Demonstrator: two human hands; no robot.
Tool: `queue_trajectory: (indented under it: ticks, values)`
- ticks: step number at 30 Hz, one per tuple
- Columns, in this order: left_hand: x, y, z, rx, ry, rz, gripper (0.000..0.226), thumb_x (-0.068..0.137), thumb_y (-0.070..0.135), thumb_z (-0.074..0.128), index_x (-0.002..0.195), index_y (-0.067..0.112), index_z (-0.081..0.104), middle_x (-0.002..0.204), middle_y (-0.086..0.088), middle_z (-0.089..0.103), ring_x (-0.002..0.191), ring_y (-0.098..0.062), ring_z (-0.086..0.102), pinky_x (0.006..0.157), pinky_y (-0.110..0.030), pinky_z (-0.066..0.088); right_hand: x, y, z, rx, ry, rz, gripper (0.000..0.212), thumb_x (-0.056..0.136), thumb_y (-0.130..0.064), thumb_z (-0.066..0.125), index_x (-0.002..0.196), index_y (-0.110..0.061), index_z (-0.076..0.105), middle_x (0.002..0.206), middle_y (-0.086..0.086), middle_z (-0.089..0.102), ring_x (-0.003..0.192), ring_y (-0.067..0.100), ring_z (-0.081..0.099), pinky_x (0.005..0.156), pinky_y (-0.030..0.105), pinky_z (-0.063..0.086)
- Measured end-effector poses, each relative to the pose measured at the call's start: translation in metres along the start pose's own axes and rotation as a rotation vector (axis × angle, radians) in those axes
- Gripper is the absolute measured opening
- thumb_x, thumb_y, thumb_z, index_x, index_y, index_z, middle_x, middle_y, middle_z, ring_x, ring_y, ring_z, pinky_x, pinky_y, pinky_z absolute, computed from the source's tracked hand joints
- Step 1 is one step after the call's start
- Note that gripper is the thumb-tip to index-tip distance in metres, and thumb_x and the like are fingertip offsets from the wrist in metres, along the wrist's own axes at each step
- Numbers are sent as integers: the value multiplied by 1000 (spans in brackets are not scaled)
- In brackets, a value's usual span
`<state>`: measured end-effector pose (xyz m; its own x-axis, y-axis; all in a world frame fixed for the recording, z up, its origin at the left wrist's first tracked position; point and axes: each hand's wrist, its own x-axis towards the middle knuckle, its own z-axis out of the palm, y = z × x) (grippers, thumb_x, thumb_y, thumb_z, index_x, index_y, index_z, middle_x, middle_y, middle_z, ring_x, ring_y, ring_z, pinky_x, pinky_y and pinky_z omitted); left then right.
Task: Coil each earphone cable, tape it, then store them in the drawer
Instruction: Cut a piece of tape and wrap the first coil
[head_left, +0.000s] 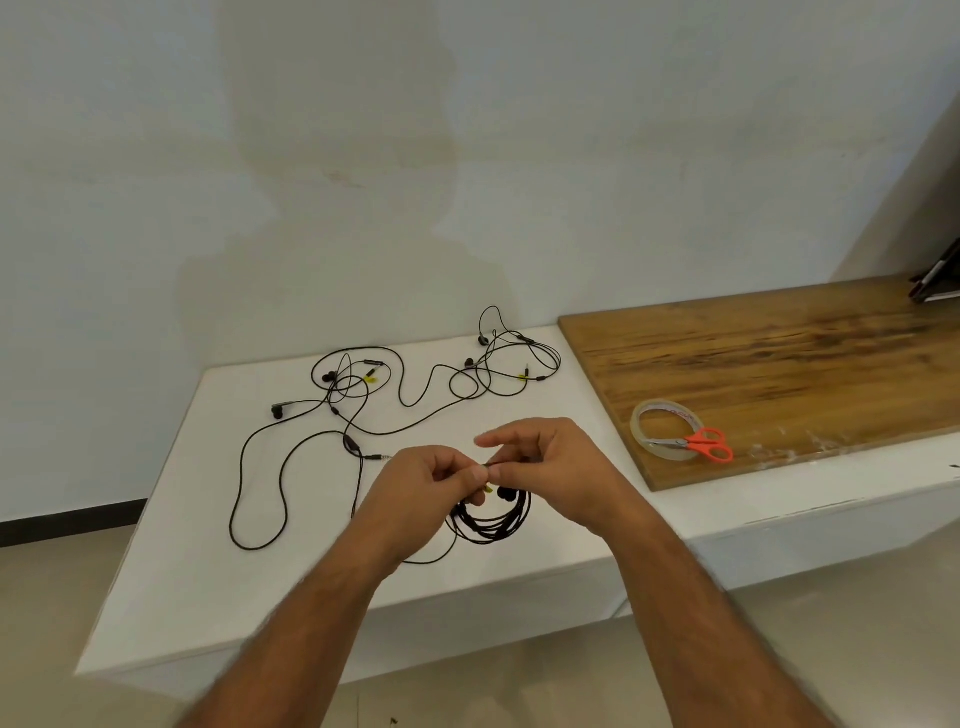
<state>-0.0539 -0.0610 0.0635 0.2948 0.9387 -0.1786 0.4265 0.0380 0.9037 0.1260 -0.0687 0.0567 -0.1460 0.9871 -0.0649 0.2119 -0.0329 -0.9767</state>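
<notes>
A coiled black earphone cable (493, 522) hangs in loops just above the white table (208, 545), near its front edge. My left hand (426, 483) pinches the top of the coil. My right hand (545, 467) pinches the same cable right beside it, its index finger held out straight. A loose tail of this cable trails down under my left wrist. Two more black earphones lie uncoiled on the table: one sprawled at the left (291, 457), another tangled at the back (498, 364). No drawer can be seen.
A roll of clear tape (655, 427) lies on the wooden board (779, 364) to the right, with orange-handled scissors (701, 443) resting across it. A dark object (935, 283) leans at the board's far right corner. A pale wall rises directly behind the table.
</notes>
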Motion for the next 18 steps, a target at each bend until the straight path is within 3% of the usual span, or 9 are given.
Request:
queue_trajectory:
  ticks: [5, 12, 16, 18]
  values:
    - [2, -4, 1, -83, -26, -68, 18, 93, 25, 59, 85, 19, 74, 73, 3, 72, 72, -3, 64, 68, -17, 41, -1, 3, -2, 12, -44, 16, 32, 80, 4, 73, 108, -11, 71, 97, 8, 75, 92, 17, 72, 82, 29, 57]
    - [4, -8, 6, -90, -52, -43, 16, 94, 23, 59, 88, 17, 73, 72, 4, 72, 67, 3, 62, 55, -4, 41, 1, 6, -2, -149, 25, -10, 10, 81, -6, 73, 86, -13, 76, 74, 2, 73, 69, 11, 68, 69, 25, 56]
    - [7, -10, 15, -51, -27, -15, 20, 95, 30, 56, 87, 23, 73, 78, 5, 73, 70, 0, 64, 66, -16, 46, 3, 11, -3, -218, 86, -4, 12, 78, -6, 72, 80, -18, 76, 69, -2, 72, 63, 4, 64, 62, 19, 51]
    - [11, -14, 19, -11, -10, -9, 22, 96, 37, 52, 99, 29, 72, 87, 10, 71, 77, 0, 66, 77, -27, 53, 4, 15, -10, -224, 121, 12, 12, 80, -6, 71, 82, -16, 76, 71, 0, 72, 63, 7, 65, 63, 22, 54]
